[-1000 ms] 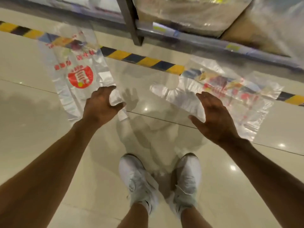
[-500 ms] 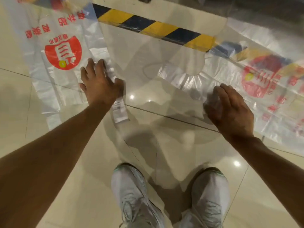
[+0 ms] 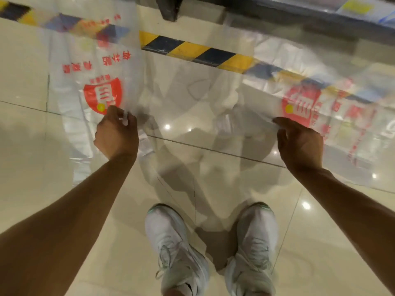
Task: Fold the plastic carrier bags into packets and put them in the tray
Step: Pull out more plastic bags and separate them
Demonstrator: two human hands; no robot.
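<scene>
The left hand (image 3: 116,133) is pinching, with curled fingers, the near edge of the left carrier bag (image 3: 92,82), a clear bag with a red emblem and red lettering that is spreading away from the person over the tiled floor (image 3: 21,60). The right hand (image 3: 299,142) is gripping, with curled fingers and thumb, the near edge of the right carrier bag (image 3: 320,107), which is showing the same red emblem and is extending to the right, well apart from the first bag. Both bags are reaching across the yellow-and-black hazard stripe (image 3: 192,52), and the white shoes (image 3: 175,242) are standing on the floor between the forearms; whether the bags are resting on any surface cannot be told.
</scene>
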